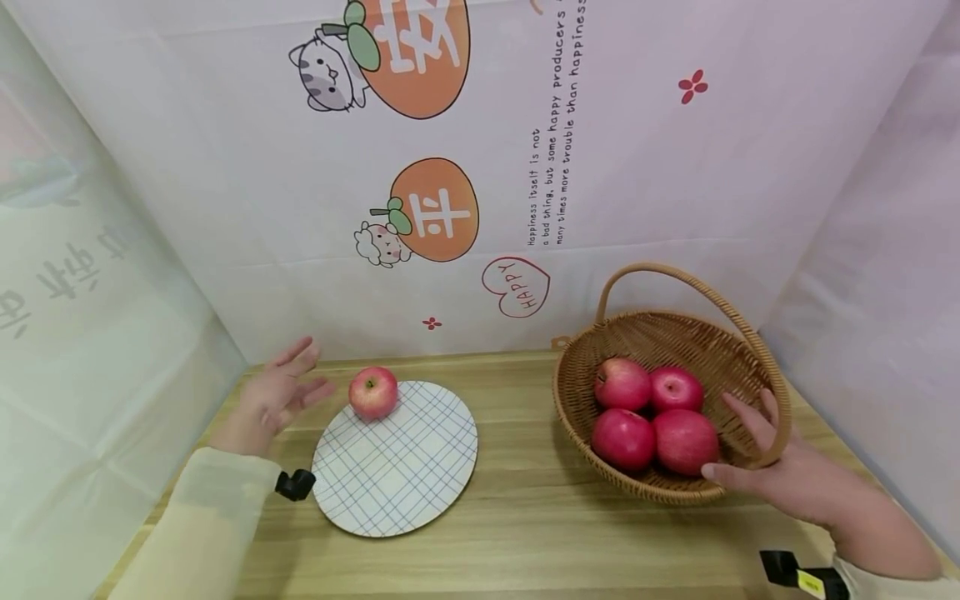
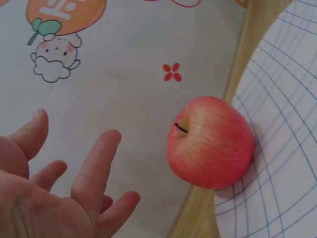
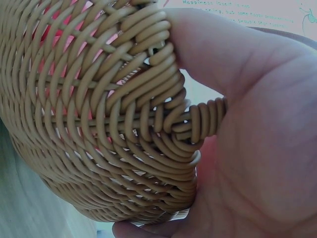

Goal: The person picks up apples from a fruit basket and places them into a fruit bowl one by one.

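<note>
A red apple (image 1: 372,393) sits at the far left edge of a round white plate (image 1: 397,483) with a blue checked pattern. Just left of the apple, my left hand (image 1: 273,396) hovers with its fingers spread, holding nothing. The left wrist view shows a gap between those fingers (image 2: 96,173) and the apple. On the right stands a brown wicker basket (image 1: 701,333), tilted toward me, with several red apples (image 1: 686,442) inside. My right hand (image 1: 795,475) grips its right rim at the foot of the handle. Close up, the right wrist view has the palm around the woven rim (image 3: 158,99).
Plate and basket stand on a wood-grain table (image 1: 517,475). A printed white cloth (image 1: 645,192) hangs right behind the table's back edge, and pale cloth also closes off both sides. Bare wood lies between plate and basket.
</note>
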`<state>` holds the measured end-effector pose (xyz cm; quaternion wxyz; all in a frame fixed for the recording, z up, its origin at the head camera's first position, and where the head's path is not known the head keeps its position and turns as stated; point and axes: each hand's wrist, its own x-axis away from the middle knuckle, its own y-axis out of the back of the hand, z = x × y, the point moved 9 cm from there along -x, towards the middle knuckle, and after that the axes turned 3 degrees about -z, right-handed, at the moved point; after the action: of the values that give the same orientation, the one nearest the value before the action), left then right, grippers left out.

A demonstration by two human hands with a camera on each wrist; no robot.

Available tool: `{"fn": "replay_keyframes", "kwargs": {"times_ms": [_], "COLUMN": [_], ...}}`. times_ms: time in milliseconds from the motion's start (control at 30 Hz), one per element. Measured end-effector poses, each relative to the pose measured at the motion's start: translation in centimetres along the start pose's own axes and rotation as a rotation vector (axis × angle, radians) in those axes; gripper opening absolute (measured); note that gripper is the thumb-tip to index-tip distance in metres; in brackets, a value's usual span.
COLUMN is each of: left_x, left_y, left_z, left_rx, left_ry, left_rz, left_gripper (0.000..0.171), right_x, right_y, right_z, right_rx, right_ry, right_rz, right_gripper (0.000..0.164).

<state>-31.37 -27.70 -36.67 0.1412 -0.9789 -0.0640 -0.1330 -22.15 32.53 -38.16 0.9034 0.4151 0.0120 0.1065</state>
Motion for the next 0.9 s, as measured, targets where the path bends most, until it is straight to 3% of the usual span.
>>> {"fn": "replay_keyframes", "kwargs": {"times_ms": [167, 433, 733, 900], "left_x": [1.1, 2.0, 3.1, 4.7], "left_y": [-1.0, -4.9, -12.1, -17.0], "left_z": [-1.6, -1.2, 1.0, 1.7], "left_rx": [0.083, 0.025, -0.048, -0.049], "left_ry": [-0.027, -0.094, -0.137, -0.195], "left_rz": [0.061, 0.128, 0.194, 0.302], "left_gripper": [0.074, 0.068, 0.066, 0.064], "right_x": [0.1, 0.0, 0.0, 0.0], "right_y": [-0.1, -0.2, -0.1, -0.1], "right_z": [-0.1, 0.0, -0.1, 0.0], "right_rx": [0.003, -0.011, -0.019, -0.030], "right_ry": [-0.001, 0.006, 0.000, -0.002], "right_rz": [0.002, 0.005, 0.001, 0.000], "right_gripper": [0.104, 0.104, 0.104, 0.105]}}
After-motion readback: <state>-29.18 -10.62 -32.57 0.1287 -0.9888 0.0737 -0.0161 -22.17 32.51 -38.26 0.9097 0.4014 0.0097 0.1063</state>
